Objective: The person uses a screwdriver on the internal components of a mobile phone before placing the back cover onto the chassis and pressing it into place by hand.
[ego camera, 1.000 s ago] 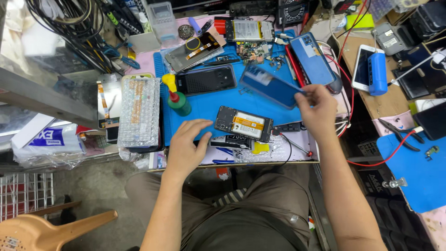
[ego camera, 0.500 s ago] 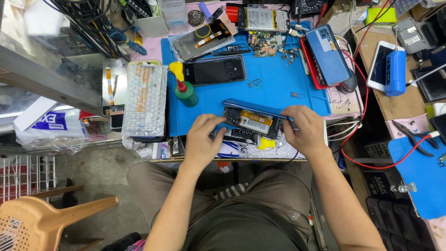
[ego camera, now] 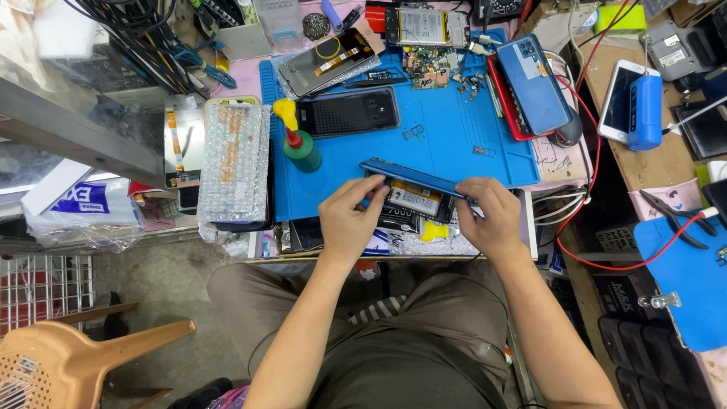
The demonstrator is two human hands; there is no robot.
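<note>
Both hands hold a blue back cover over an opened phone at the lower middle of the frame.

The left hand (ego camera: 350, 220) pinches the left end of the cover (ego camera: 413, 179), and the right hand (ego camera: 488, 216) grips its right end. The phone (ego camera: 413, 201) beneath lies on the blue mat (ego camera: 454, 148) at the table edge, its battery and insides still exposed. The cover looks tilted, not yet seated flat; pressing it home seems left to do.

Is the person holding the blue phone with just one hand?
No, both the left hand and the right hand grip the opened blue phone, one at each end, above the blue mat.
</note>
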